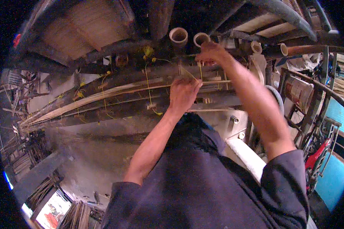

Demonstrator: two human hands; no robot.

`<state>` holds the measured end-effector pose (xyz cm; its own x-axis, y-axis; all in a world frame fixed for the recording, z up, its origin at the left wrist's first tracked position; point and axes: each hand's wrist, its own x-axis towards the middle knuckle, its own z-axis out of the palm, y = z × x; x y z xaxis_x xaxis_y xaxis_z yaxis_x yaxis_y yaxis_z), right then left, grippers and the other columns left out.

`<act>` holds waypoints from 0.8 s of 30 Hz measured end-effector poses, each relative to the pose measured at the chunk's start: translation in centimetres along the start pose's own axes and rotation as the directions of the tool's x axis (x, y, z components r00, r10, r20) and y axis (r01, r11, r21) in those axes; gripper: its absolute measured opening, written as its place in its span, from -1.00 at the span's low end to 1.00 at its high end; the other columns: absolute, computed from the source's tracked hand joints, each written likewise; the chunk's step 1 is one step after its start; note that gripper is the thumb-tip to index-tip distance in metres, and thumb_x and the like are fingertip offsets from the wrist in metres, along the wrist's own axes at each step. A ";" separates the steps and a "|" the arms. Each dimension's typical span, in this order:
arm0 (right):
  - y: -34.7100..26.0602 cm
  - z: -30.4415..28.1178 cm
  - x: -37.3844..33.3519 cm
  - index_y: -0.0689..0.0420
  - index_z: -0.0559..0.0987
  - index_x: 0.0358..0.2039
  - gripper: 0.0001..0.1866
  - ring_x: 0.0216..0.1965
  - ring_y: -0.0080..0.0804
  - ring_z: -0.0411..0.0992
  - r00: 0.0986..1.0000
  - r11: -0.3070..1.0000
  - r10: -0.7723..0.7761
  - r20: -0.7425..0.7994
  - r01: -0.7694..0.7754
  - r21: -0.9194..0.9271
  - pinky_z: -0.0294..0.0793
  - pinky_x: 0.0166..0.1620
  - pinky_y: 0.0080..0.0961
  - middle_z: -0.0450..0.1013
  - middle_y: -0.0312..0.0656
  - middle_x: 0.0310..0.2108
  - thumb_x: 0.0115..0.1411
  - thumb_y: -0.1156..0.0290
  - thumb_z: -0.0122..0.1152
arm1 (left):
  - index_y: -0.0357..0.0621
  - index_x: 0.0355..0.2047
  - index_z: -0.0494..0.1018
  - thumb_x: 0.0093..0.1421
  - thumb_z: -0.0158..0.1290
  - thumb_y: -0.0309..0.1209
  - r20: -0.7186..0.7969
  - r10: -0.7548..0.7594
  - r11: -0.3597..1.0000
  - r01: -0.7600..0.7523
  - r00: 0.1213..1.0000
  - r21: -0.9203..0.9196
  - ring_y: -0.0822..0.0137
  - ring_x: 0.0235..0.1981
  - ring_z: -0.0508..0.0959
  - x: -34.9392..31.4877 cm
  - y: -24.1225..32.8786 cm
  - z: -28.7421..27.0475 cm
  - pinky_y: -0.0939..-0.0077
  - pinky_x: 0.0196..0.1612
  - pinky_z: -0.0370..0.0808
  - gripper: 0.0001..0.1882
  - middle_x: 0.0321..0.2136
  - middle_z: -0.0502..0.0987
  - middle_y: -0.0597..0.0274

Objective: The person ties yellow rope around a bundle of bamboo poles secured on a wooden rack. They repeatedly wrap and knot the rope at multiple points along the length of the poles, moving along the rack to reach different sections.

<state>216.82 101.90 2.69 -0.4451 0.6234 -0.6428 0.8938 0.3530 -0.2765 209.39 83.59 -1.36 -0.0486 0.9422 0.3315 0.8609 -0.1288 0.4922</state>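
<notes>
The yellow cord (pixel 201 72) spans the gap between the fingers of both hands. Left hand (pixel 184 93): fingers bent and pinched together at the cord's near end, above the bundle of thin pale strips (pixel 103 94), which extends to the left. Right hand (pixel 214 52): positioned farther and to the right, fingers curled just beyond the cord's far end; their hold cannot be determined. A pale open-ended tube (pixel 178 36) stands on the far side.

I count two hands (pixel 183 92), four pale tubes (pixel 179 43) along the far side, and one bucket (pixel 299 91) over right.
</notes>
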 end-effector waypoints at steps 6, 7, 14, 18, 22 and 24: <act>-0.2 1.5 4.6 0.19 0.56 -0.49 -0.79 -0.51 -0.24 0.47 0.741 0.808 0.244 -0.626 0.202 0.554 0.43 -0.45 -0.45 0.50 -0.10 -0.54 0.03 0.31 0.08 | -0.04 -0.46 0.51 0.09 0.06 -0.28 0.069 -0.004 0.998 0.000 0.998 0.056 0.18 -0.50 0.52 0.4 1.0 -0.4 0.31 -0.32 0.41 -0.87 -0.58 0.51 0.17; -0.9 0.9 2.0 0.19 0.53 -0.52 -0.80 -0.50 -0.22 0.45 0.710 0.762 0.148 -0.688 0.362 0.537 0.42 -0.43 -0.42 0.47 -0.09 -0.55 0.05 0.32 0.06 | -0.04 -0.45 0.51 0.09 0.06 -0.28 0.065 -0.007 1.000 0.006 0.998 0.028 0.18 -0.50 0.51 0.3 0.3 -0.4 0.31 -0.33 0.41 -0.87 -0.58 0.51 0.17; 0.6 20.8 -13.0 0.16 0.41 -0.63 -0.72 -0.46 -0.03 0.42 0.788 0.782 -0.596 -0.156 0.614 0.110 0.42 -0.35 -0.16 0.41 -0.06 -0.58 0.16 0.29 -0.05 | -0.10 -0.34 0.50 0.20 -0.03 -0.26 0.269 -0.201 0.932 0.268 0.942 -0.244 0.28 -0.41 0.56 1.3 1.1 -2.0 0.39 -0.29 0.44 -0.80 -0.50 0.56 0.16; -2.8 19.4 -14.0 0.13 0.43 -0.58 -0.78 -0.46 0.02 0.44 0.842 0.826 -0.464 -0.275 0.523 0.210 0.44 -0.40 -0.13 0.44 -0.01 -0.55 0.07 0.26 0.00 | -0.14 -0.45 0.41 0.29 -0.15 -0.13 0.409 -0.219 0.471 0.463 0.886 -0.751 0.49 -0.47 0.42 8.2 1.2 -3.4 0.51 -0.36 0.36 -0.65 -0.52 0.44 0.36; -0.6 18.4 -14.3 0.14 0.44 -0.48 -0.85 -0.43 0.01 0.43 0.893 0.839 -0.386 -0.231 0.444 0.315 0.43 -0.36 -0.15 0.43 -0.02 -0.54 0.06 0.32 0.02 | -0.13 -0.46 0.36 0.21 -0.11 -0.01 0.589 -0.327 0.398 0.673 0.739 -0.623 0.51 -0.51 0.33 14.4 -3.9 2.6 0.48 -0.45 0.31 -0.59 -0.62 0.29 0.39; -0.5 18.5 -14.9 0.16 0.44 -0.46 -0.87 -0.37 -0.01 0.42 0.825 0.691 -0.463 -0.325 0.566 0.451 0.42 -0.33 -0.18 0.43 -0.03 -0.49 0.03 0.37 0.06 | -0.13 -0.45 0.36 0.20 -0.12 0.00 0.746 -0.312 0.191 0.808 0.588 -0.557 0.49 -0.50 0.34 14.1 -9.0 7.6 0.43 -0.44 0.34 -0.59 -0.61 0.30 0.39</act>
<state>223.98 79.51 -0.82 -0.7986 0.5775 -0.1698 0.3901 0.2817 -0.8766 204.77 100.37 -7.27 0.0805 0.8249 -0.5595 -0.1566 0.5649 0.8102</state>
